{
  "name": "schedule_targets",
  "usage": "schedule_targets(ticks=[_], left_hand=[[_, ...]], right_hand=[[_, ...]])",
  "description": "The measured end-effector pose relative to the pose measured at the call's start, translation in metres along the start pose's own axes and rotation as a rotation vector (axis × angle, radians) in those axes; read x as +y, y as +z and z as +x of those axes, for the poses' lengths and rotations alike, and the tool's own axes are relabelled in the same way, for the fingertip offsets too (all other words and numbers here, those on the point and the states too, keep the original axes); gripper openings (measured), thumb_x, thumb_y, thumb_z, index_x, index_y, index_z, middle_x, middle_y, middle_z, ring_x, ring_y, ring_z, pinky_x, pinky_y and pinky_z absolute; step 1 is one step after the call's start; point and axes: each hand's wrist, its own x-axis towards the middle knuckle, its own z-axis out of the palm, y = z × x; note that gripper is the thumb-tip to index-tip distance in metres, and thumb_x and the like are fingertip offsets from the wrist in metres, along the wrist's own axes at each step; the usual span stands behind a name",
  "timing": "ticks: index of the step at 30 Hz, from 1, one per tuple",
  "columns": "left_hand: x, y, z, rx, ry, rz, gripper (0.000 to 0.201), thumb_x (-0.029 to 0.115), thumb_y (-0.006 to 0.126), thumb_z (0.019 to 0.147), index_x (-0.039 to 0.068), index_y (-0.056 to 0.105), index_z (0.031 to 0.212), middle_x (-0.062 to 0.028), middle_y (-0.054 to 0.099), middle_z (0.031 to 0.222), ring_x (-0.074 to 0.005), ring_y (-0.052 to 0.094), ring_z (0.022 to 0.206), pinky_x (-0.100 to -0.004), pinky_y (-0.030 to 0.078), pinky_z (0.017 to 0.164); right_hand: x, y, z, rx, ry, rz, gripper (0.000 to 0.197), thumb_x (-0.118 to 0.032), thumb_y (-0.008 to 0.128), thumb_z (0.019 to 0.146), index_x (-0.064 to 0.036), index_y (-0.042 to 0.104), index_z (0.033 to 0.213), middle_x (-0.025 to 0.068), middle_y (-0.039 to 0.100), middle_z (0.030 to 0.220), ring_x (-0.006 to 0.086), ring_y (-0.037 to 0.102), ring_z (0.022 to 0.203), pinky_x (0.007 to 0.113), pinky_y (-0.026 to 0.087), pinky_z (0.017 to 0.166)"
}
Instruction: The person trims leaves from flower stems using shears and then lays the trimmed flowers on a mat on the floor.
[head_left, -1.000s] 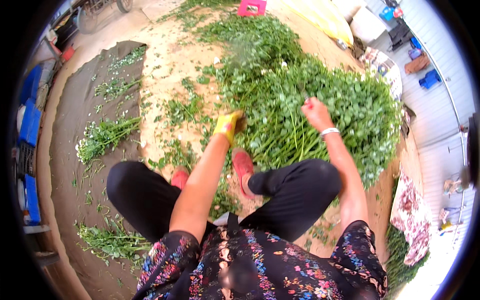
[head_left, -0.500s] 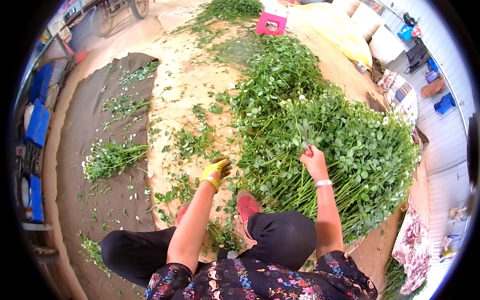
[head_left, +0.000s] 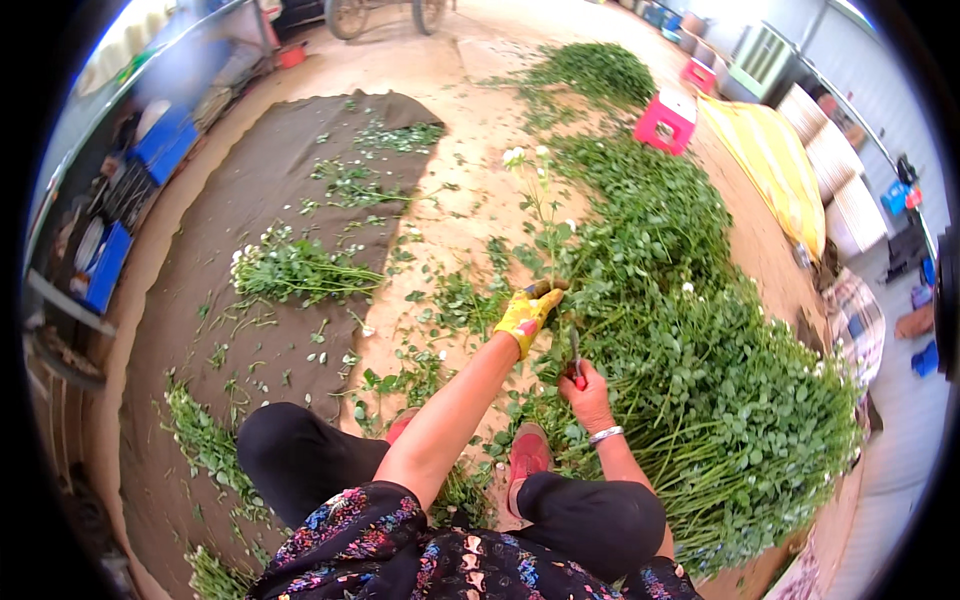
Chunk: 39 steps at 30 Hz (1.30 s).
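Note:
My left hand point(head_left: 525, 322), in a yellow glove with dark fingers, is closed around a leafy flower stem point(head_left: 543, 222). The stem stands roughly upright, with white blooms at its far end. My right hand point(head_left: 590, 403), bare and with a silvery band at the wrist, grips a red-handled cutting tool point(head_left: 575, 348). Its narrow metal blade points away from me, just right of and below the left hand; whether it has one blade or two I cannot tell. Both hands are at the left edge of a big heap of cut leafy stems point(head_left: 720, 370).
Left, a brown cloth point(head_left: 290, 370) bears a bunch of white flowers point(head_left: 300, 268) and scattered cuttings. A pink stool point(head_left: 665, 122) stands beyond the heap, near a smaller green pile point(head_left: 595, 72). A yellow sheet point(head_left: 768, 165) lies to the right. Blue crates point(head_left: 165, 145) line the left side.
My left hand has moved forward and right and now holds a flower stem. The right hand with the tool has come back from over the heap toward the left hand. The view has shifted left.

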Motion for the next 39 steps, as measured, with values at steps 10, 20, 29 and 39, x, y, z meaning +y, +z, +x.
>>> schedule_targets(ticks=[10,20,29,39], left_hand=[[-0.004,-0.102,-0.038,0.343,0.077,0.07,0.018,0.013,0.058,0.093,0.009,0.067,0.108,0.0006,0.067,0.094,-0.0079,0.061,0.075,-0.0222,0.048,0.055],[-0.011,-0.101,-0.046,0.378,-0.036,-0.117,0.015,0.015,0.061,0.092,0.01,0.067,0.104,-0.0023,0.066,0.088,-0.012,0.062,0.069,-0.0246,0.051,0.052],[-0.004,-0.096,-0.042,0.405,-0.013,-0.135,0.014,0.011,0.059,0.092,0.008,0.064,0.104,-0.002,0.066,0.09,-0.0135,0.064,0.074,-0.0282,0.053,0.057],[-0.013,-0.234,-0.02,0.905,0.001,-0.266,0.032,0.023,0.068,0.086,0.001,0.06,0.106,-0.0107,0.067,0.092,-0.0209,0.064,0.073,-0.0348,0.052,0.064]], right_hand=[[-0.002,0.038,0.014,-0.175,0.018,-0.097,0.037,-0.025,0.065,0.084,0.0015,0.058,0.109,0.0109,0.064,0.078,0.0197,0.061,0.069,0.031,0.05,0.069],[-0.089,0.038,0.068,-0.096,-0.383,-0.406,0.034,-0.022,0.064,0.083,0.0024,0.056,0.104,0.0195,0.059,0.08,0.0359,0.06,0.073,0.042,0.048,0.068],[-0.105,0.055,0.085,-0.043,-0.451,-0.44,0.029,-0.021,0.067,0.081,-0.0002,0.056,0.098,0.0156,0.059,0.075,0.0341,0.059,0.07,0.043,0.047,0.064],[-0.08,0.055,0.049,-0.108,-0.34,-0.383,0.031,-0.016,0.068,0.081,0.0018,0.058,0.105,0.0138,0.06,0.076,0.0257,0.059,0.067,0.036,0.047,0.064]])
